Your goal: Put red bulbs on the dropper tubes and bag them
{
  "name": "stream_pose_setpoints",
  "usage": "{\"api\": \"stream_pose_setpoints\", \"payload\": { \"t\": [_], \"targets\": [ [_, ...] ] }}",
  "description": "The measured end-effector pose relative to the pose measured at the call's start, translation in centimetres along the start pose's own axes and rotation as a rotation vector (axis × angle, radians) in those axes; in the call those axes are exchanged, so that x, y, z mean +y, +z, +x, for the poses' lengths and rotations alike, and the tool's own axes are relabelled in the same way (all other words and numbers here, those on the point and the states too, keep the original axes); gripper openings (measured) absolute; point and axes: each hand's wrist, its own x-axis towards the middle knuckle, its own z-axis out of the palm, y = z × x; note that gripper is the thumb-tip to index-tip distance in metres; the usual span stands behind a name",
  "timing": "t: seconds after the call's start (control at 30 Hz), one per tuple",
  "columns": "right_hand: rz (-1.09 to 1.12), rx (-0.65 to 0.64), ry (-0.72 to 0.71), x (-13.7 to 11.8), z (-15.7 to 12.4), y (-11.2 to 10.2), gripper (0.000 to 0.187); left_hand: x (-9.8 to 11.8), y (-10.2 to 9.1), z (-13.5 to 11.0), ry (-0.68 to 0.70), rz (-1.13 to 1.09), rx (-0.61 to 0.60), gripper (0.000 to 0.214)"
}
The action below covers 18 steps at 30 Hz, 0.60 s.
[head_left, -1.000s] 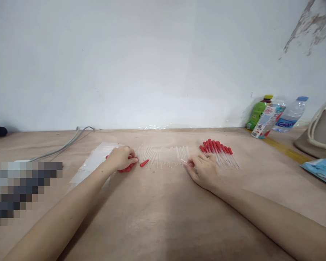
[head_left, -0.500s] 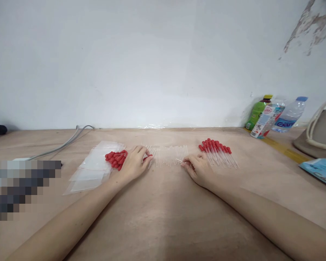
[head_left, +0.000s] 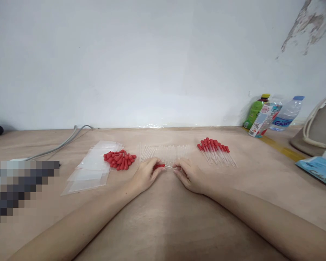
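My left hand [head_left: 147, 174] pinches a red rubber bulb [head_left: 159, 166] low over the table's middle. My right hand [head_left: 188, 175] pinches a clear glass tube [head_left: 169, 167] whose end meets the bulb. Behind both hands lies a row of loose clear tubes [head_left: 165, 151]. A heap of red bulbs [head_left: 119, 160] sits to the left of my left hand. To the right lies a fan of finished droppers with red bulbs [head_left: 215, 150].
Clear plastic bags [head_left: 89, 168] lie left of the bulb heap. A grey cable [head_left: 60, 145] runs along the back left. Bottles [head_left: 271, 115] stand against the wall at the right, beside a beige bag [head_left: 318, 128] and a blue packet [head_left: 317, 169].
My left hand left the bulb heap and carried one red bulb to the centre. My right hand brought a clear tube leftward to meet it.
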Motion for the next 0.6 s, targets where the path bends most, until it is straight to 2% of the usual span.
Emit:
{"api": "stream_pose_setpoints", "payload": {
  "t": [0.2, 0.43, 0.6],
  "targets": [
    [0.012, -0.011, 0.036, 0.23, -0.01, 0.01, 0.015, 0.03, 0.02, -0.04, 0.047, -0.013, 0.04, 0.014],
    [0.043, -0.056, 0.014, 0.41, 0.12, -0.02, 0.016, 0.25, -0.26, -0.08, 0.1, -0.033, -0.009, 0.01],
    [0.09, -0.064, 0.004, 0.72, 0.2, -0.17, 0.016, 0.46, -0.47, -0.3, 0.093, -0.105, -0.094, 0.014]
  ]
}}
